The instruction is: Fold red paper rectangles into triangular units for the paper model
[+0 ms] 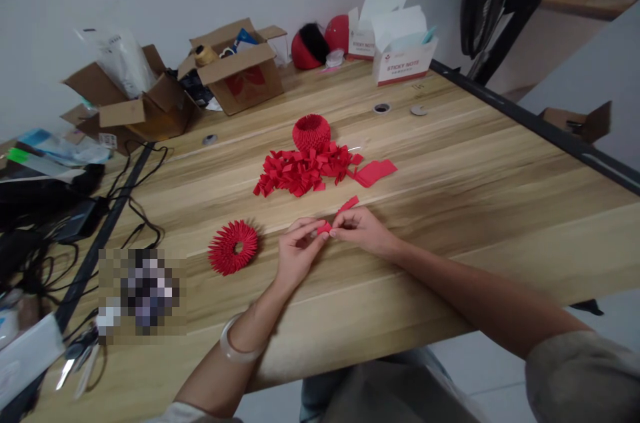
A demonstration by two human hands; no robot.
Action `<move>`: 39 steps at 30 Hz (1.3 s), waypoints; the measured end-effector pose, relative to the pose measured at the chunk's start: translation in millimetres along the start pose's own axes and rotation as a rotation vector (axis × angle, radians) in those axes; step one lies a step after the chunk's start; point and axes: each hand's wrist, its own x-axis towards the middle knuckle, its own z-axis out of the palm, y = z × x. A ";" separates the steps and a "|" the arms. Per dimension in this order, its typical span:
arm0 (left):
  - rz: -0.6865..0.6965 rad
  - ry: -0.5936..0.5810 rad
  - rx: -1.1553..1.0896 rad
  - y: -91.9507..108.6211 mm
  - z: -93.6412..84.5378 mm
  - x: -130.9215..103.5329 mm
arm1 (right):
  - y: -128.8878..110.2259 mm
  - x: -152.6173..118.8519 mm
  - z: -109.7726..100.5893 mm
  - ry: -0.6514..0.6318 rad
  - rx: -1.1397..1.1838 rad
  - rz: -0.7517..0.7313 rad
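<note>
A small piece of red paper (324,227) is pinched between my left hand (299,246) and my right hand (364,231), both closed on it just above the wooden table. Beyond my right fingers lies a red paper strip (349,204). To the left of my left hand sits a flat red ring of folded paper (233,248) with spiky edges. Farther back, a heap of small red paper pieces (300,169) spreads in front of a red bowl-shaped paper piece (311,131). Flat red sheets (376,172) lie at the heap's right.
Cardboard boxes (245,76) and white sticky note boxes (404,66) stand along the wall. Black cables (140,209) and scissors (75,356) lie on the left. A round grommet hole (382,108) is in the wooden tabletop (475,209).
</note>
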 end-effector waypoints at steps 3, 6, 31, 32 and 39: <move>-0.014 0.023 -0.017 -0.6 0.2 0.3 | -0.8 -0.5 -1.0 -0.009 0.020 0.009; -0.039 0.058 -0.056 -1.6 0.9 0.8 | -2.9 -1.1 -2.1 -0.046 0.027 0.018; -0.072 0.052 -0.035 3.3 3.0 -0.6 | 1.9 -0.8 0.6 0.007 0.011 -0.067; -0.083 0.041 -0.039 3.7 3.3 -1.1 | 2.7 -1.3 1.0 0.010 0.017 -0.068; -0.218 0.082 -0.120 4.4 6.7 -2.2 | 4.3 -5.5 5.1 0.086 -0.017 -0.082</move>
